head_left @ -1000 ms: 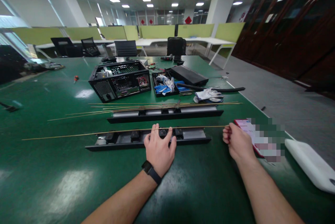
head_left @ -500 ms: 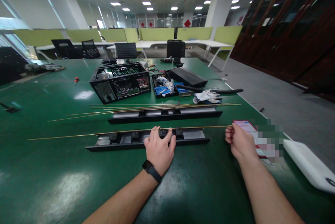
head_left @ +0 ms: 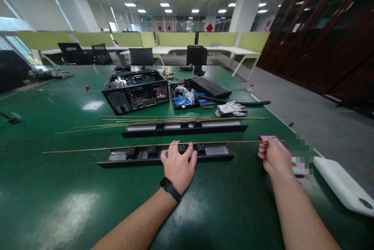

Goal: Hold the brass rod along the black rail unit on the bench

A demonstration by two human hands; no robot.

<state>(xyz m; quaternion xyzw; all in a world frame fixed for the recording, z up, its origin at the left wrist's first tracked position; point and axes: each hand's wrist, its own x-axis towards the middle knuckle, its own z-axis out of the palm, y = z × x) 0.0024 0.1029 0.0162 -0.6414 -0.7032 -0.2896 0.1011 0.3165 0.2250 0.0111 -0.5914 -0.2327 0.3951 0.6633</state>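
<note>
A long thin gold-coloured rod (head_left: 87,149) lies lengthwise over the back of the nearer black-and-silver rail (head_left: 216,150). My right hand (head_left: 276,155) pinches this rod near its right end, beyond the rail. A short tip of it sticks out past the fingers. Over the rail rests my left hand (head_left: 179,164), fingers spread, fingertips at the rod and a black block partly hidden beneath. Other black blocks (head_left: 152,150) sit along the channel. Behind is a second rail (head_left: 187,129), with several similar thin rods (head_left: 108,126) lying loosely across and beside it.
Farther back stand an open black computer case (head_left: 136,94), a box with blue-and-white gloves (head_left: 185,98) and a black panel (head_left: 210,86). White gloves (head_left: 232,108) lie nearby. At right are a red-edged phone-like object (head_left: 297,167) and a white oblong object (head_left: 341,183) near the table edge.
My right hand has moved slightly rightward, and the rod has slid right with it; its left end is now closer to the rail. My left hand stays over the rail.
</note>
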